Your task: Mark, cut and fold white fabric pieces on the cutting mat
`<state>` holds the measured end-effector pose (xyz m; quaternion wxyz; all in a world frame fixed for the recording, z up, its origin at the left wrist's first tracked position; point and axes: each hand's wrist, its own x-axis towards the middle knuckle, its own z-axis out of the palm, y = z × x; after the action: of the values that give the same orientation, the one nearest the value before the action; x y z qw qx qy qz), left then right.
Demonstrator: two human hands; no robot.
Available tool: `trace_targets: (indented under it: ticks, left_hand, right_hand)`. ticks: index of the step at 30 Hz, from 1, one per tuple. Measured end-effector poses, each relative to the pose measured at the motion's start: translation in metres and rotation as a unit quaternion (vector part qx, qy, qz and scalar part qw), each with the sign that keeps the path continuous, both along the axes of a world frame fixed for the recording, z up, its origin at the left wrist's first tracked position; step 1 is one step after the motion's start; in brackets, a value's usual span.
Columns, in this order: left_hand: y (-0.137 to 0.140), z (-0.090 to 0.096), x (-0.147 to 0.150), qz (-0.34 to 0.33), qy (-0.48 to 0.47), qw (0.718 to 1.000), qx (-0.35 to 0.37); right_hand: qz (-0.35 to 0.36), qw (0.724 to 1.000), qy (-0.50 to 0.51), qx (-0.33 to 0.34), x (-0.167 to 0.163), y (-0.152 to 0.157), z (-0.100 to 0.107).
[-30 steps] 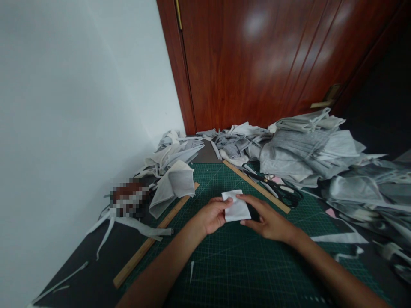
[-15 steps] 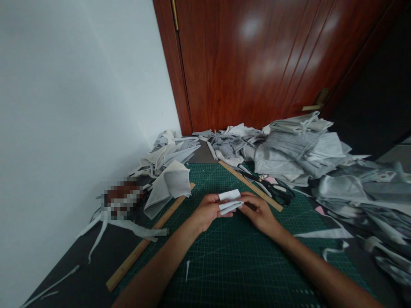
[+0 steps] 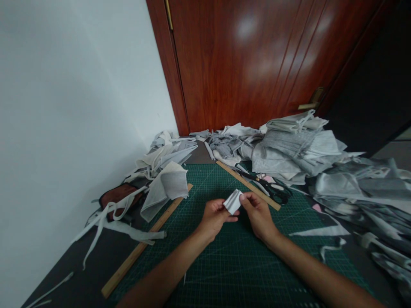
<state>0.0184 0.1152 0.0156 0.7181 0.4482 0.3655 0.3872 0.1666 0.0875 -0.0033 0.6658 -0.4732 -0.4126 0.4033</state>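
- With left hand and right hand, gripped a small folded white piece near the middle of the head view, raised above a green cutting mat.
- Pinched the piece at its right side between right thumb and fingers, and supported it at the left side with left fingers reaching partly beneath; likely a two-sided hold to stop the folds springing apart.
- Tilted the piece with its ridged folds facing up, probably for a better look at the creases; could not count the layers, nor tell cloth from paper for certain.
- Saw a wooden ruler slanting along the left of the mat, overlapped near its far end by a folded gray sheet.
- Saw another wooden ruler slanting beyond the right hand, with black-handled scissors just beside it; seemingly placed within reach yet outside the working spot.
- Noticed gray and white fabric pieces heaped toward the door, at the far right of the desk; presumably set at the margins to give the hands room.
- Noticed a reddish-brown pouch-like object on the left near the wall, crossed by pale strips; could not make out its contents.
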Motion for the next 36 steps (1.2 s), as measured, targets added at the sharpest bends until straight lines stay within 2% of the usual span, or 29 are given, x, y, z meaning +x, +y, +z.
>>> trace_targets:
  ticks: [7, 11, 15, 18, 19, 21, 23, 25, 29, 33, 36]
  left_hand:
    - [-0.007, -0.014, 0.008, -0.012, 0.032, 0.999, 0.015]
    - [-0.006, -0.023, 0.01, -0.038, 0.059, 0.996, 0.056]
    - [0.003, -0.02, -0.001, -0.116, 0.062, 0.985, 0.114]
    - [0.009, -0.009, -0.011, -0.204, 0.002, 0.967, 0.151]
    - [0.009, -0.006, -0.012, -0.196, -0.006, 0.966, 0.169]
    - [0.006, -0.001, -0.011, -0.103, 0.008, 0.977, 0.188]
    - [0.002, 0.001, -0.006, -0.012, 0.028, 0.984, 0.178]
    - [-0.002, 0.001, 0.0, 0.032, 0.034, 0.985, 0.163]
    - [-0.004, 0.0, 0.006, 0.063, 0.031, 0.985, 0.158]
    - [-0.002, 0.002, 0.003, 0.054, -0.017, 0.99, 0.13]
    - [-0.001, 0.006, -0.001, 0.035, 0.006, 0.988, 0.15]
  right_hand:
    - [-0.039, 0.999, 0.012, -0.002, 0.002, 0.004, -0.005]
    - [-0.051, 0.999, 0.0, 0.008, 0.005, 0.006, -0.005]
    - [-0.05, 0.998, -0.02, 0.023, 0.008, 0.007, -0.001]
    - [-0.045, 0.998, -0.036, 0.037, 0.008, 0.006, 0.001]
    - [-0.042, 0.997, -0.044, 0.044, 0.008, 0.005, 0.001]
    - [-0.029, 0.995, -0.069, 0.058, 0.007, 0.002, 0.0]
    - [-0.015, 0.992, -0.106, 0.072, 0.005, -0.002, -0.002]
    - [-0.011, 0.985, -0.149, 0.083, 0.004, -0.005, -0.003]
    - [-0.018, 0.977, -0.192, 0.088, 0.004, -0.008, -0.002]
    - [0.003, 0.972, -0.207, 0.11, 0.006, -0.01, 0.003]
    - [0.027, 0.966, -0.226, 0.124, 0.006, -0.012, 0.008]
